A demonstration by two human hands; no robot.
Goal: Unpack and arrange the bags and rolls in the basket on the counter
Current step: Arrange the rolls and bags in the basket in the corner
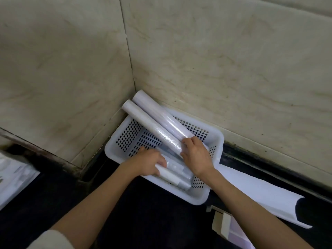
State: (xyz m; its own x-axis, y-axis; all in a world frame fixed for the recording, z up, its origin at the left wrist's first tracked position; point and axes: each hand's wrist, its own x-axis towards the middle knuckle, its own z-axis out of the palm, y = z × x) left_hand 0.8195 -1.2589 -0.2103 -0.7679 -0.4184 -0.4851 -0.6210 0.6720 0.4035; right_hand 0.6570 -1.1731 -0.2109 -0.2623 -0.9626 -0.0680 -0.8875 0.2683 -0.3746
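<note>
Two long rolls [158,123] in my closed right hand [195,155] overhang the basket [213,139]; left hand [149,162] grips short rolls [177,175] inside. Arranging nearly done.

Head view, steeply downward, close over counter corner [86,178]

Both forearms are bare from wrist to elbow. A pale, cream-coloured sleeve [52,239] shows at seven o'clock. No rings or watch appear on the hands.
</note>
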